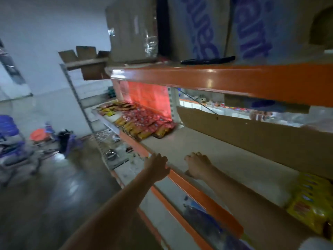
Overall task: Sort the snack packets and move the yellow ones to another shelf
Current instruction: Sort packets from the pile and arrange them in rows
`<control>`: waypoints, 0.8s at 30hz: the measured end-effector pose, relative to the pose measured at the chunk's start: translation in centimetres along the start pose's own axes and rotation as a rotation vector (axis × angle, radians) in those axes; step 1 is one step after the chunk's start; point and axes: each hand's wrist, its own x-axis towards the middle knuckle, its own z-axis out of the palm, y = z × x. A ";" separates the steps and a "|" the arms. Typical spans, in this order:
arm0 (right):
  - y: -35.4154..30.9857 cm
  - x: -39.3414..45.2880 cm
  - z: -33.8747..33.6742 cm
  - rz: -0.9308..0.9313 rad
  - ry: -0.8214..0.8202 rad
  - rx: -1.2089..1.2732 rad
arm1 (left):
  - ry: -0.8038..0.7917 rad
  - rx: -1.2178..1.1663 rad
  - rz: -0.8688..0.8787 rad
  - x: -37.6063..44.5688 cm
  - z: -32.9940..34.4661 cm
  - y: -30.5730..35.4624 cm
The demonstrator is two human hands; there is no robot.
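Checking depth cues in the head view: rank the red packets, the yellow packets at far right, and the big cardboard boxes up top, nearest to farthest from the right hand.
1. yellow packets: same shelf, right of the right hand.
2. red packets: same shelf, far left end.
3. cardboard boxes: shelf above.
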 end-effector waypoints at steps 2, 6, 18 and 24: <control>-3.5 2.7 0.1 -0.064 -0.021 0.021 | -0.008 0.026 -0.118 0.0 0.1 -3.8; -10.6 8.6 0.1 -0.190 -0.064 0.034 | 0.000 -0.012 -0.267 0.2 1.0 -11.7; -28.4 27.3 1.2 -0.290 -0.027 0.036 | 0.068 -0.117 -0.412 7.4 3.2 -34.2; -31.5 36.3 3.5 -0.275 -0.110 0.055 | 0.045 -0.108 -0.372 13.9 6.1 -40.7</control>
